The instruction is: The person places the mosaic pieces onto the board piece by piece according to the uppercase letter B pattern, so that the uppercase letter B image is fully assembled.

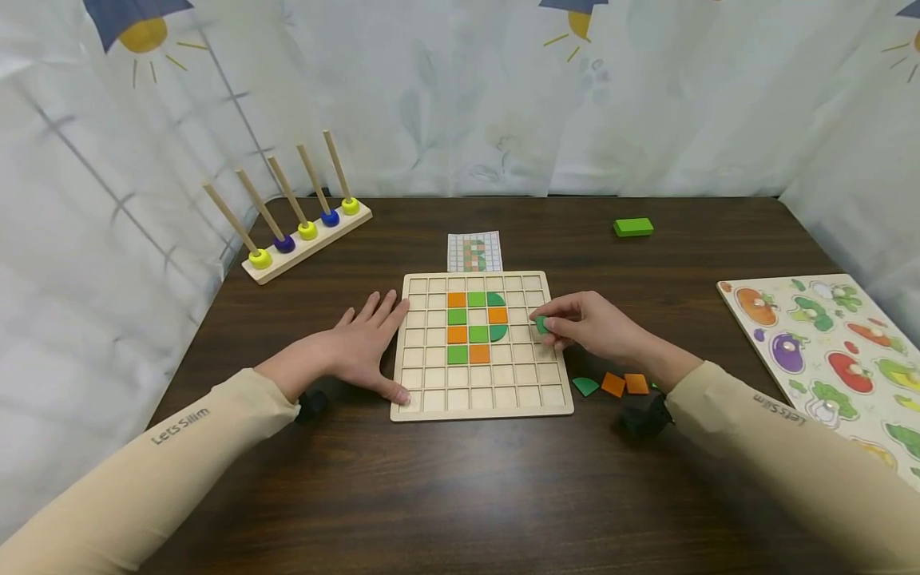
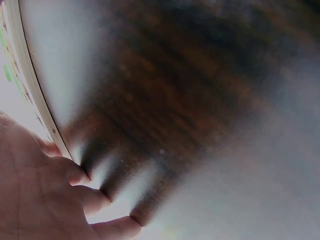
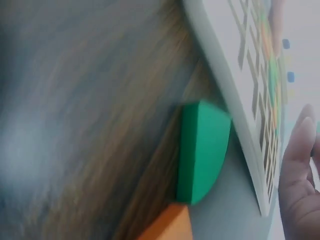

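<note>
A wooden grid board [image 1: 438, 377] lies flat on the dark table. In its cells sit light green squares [image 1: 457, 354], orange squares [image 1: 479, 353] and dark green quarter-circles [image 1: 497, 332]. With fingers spread, my left hand [image 1: 358, 350] rests along the board's left edge, its thumb on the lower corner. Over the right edge, my right hand [image 1: 600, 326] pinches a dark green piece [image 1: 541, 324] between thumb and fingers; its outline is partly covered. Beside the board's lower right corner lie a green quarter-circle [image 3: 202, 152] and two orange squares [image 1: 613, 384].
A printed pattern card [image 1: 474, 251] touches the board's far edge. Back left stands a peg rack [image 1: 305, 251] with coloured rings. A green block [image 1: 633, 228] lies at the back right, and a vegetable puzzle board [image 1: 815, 351] at the far right. Curtains hang behind the table.
</note>
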Demonstrator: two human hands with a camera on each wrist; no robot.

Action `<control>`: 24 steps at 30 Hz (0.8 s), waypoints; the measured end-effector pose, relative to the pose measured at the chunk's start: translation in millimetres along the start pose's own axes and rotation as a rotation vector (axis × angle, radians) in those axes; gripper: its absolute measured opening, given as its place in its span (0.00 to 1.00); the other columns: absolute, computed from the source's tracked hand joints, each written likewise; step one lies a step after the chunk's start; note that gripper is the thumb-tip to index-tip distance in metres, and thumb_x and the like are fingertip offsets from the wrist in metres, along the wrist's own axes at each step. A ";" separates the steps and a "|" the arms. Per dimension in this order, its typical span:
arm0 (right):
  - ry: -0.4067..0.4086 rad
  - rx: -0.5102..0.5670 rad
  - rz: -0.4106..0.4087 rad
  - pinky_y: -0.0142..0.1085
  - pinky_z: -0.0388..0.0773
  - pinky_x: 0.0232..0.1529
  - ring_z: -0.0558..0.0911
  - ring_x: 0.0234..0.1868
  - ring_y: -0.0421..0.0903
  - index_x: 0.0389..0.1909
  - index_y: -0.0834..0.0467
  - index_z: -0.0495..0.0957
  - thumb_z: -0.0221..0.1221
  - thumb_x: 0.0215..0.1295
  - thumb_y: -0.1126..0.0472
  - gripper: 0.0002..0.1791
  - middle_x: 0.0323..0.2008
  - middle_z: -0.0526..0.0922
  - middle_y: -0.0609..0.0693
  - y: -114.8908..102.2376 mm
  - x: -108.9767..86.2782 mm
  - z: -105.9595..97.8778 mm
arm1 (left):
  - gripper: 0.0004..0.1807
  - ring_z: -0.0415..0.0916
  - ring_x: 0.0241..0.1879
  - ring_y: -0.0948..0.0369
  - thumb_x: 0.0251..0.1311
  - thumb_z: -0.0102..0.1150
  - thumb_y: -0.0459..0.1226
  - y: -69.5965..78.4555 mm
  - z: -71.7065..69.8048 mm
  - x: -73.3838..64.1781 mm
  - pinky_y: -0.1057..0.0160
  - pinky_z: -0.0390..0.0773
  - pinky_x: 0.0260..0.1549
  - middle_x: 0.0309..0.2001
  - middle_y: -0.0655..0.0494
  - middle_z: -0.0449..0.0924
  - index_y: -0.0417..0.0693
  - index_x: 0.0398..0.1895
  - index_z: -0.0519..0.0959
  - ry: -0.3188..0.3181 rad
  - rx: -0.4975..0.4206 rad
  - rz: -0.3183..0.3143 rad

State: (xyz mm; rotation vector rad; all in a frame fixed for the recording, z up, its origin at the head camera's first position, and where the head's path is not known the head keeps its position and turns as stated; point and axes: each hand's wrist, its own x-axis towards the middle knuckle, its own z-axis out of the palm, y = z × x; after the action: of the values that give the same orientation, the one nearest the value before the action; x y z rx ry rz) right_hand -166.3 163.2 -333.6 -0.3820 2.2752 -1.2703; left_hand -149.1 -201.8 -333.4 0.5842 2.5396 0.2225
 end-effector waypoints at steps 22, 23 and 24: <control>0.075 0.160 0.032 0.34 0.84 0.47 0.82 0.40 0.43 0.63 0.68 0.77 0.63 0.70 0.65 0.22 0.39 0.85 0.49 1.6 2.2 -1.2 | 0.79 0.26 0.81 0.34 0.44 0.70 0.72 -0.8 1.2 1.9 0.26 0.40 0.72 0.82 0.35 0.25 0.40 0.83 0.32 -0.006 0.003 -0.001; 0.066 0.173 0.033 0.34 0.84 0.46 0.83 0.39 0.42 0.63 0.69 0.77 0.63 0.71 0.66 0.22 0.39 0.85 0.49 1.6 2.3 -1.3 | 0.79 0.26 0.81 0.34 0.44 0.70 0.72 -0.7 0.9 2.0 0.26 0.40 0.72 0.82 0.35 0.25 0.40 0.83 0.32 -0.007 0.003 -0.001; 0.059 0.191 0.031 0.34 0.85 0.46 0.84 0.39 0.42 0.63 0.70 0.76 0.62 0.71 0.66 0.22 0.39 0.85 0.50 1.6 2.3 -1.2 | 0.79 0.25 0.81 0.34 0.44 0.70 0.72 -0.6 0.7 2.1 0.26 0.40 0.72 0.82 0.35 0.25 0.40 0.83 0.32 -0.007 0.004 -0.001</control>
State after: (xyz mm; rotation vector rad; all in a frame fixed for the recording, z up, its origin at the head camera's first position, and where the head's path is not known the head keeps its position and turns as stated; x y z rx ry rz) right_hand -169.0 163.8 -335.1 -0.2433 2.1744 -1.4851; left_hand -150.6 -201.4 -335.1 0.5847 2.5341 0.2150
